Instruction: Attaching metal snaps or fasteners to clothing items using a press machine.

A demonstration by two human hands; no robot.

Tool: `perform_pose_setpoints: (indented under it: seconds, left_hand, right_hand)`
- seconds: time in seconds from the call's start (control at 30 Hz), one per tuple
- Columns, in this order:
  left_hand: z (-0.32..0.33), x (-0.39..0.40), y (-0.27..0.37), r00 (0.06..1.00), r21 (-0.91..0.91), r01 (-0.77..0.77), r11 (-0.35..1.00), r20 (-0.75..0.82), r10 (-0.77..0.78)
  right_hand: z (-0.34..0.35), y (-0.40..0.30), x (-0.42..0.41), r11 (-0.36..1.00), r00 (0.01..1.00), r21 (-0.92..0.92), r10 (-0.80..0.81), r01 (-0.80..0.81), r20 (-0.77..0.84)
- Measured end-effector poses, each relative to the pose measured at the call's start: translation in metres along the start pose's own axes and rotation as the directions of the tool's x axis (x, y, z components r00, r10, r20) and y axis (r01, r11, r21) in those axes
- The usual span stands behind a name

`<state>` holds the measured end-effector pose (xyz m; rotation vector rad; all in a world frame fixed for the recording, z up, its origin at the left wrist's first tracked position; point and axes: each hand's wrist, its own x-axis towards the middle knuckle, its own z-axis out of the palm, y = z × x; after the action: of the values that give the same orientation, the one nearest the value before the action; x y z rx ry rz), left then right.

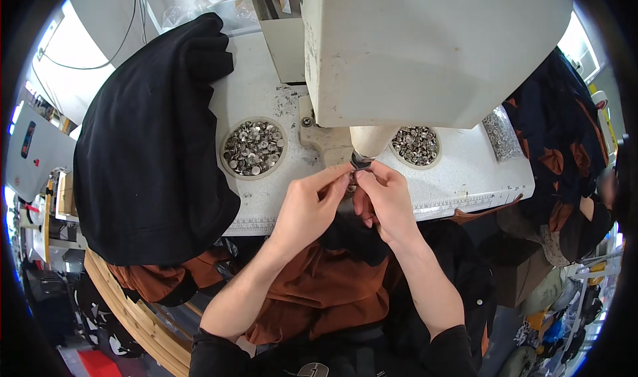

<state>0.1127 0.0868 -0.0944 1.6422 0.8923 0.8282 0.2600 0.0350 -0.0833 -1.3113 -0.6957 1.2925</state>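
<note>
My left hand (316,202) and my right hand (381,195) meet under the dark tip (361,161) of a snap-setting press (376,140). Small metal snap parts (352,176) show between their fingertips; which hand pinches them cannot be told. Below the hands hangs black cloth (356,232), with a rust-brown and black garment (329,282) on my lap. A round dish (223,150) of metal snap caps is set into the worktable left of my hands. Another dish (439,150) of ring-like snap parts stands behind my right hand.
A black garment (154,153) covers the table's left end. The white press housing (423,53) overhangs the middle. A clear bag of metal rings (501,135) lies at the right. Measuring tape (448,205) runs along the front edge. Another person's arm (587,208) shows at far right, near dark garments (553,113).
</note>
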Motion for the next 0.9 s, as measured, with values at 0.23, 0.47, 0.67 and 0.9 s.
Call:
perform_pose_setpoints:
  seconds: [0.23, 0.47, 0.67, 0.9]
  left_hand:
    - [-0.006, 0.019, 0.0, 0.975, -0.183, 0.211, 0.96, 0.112, -0.193]
    - [-0.005, 0.014, 0.006, 0.975, -0.204, 0.22, 0.954, 0.065, -0.211]
    - [-0.011, 0.0, 0.012, 0.983, -0.156, 0.169, 0.973, 0.1, -0.155]
    - [-0.011, -0.013, 0.021, 0.978, -0.18, 0.187, 0.966, 0.123, -0.167]
  right_hand:
    - [-0.001, 0.001, 0.003, 1.0, 1.0, -0.007, -0.026, 0.026, 0.007]
    - [-0.008, -0.001, -0.015, 0.99, 0.993, -0.091, -0.107, 0.103, -0.045]
    - [-0.038, -0.02, -0.035, 0.913, 0.994, -0.392, -0.104, 0.112, 0.043]
    - [-0.056, -0.024, -0.039, 0.77, 0.944, -0.594, -0.031, 0.233, 0.329]
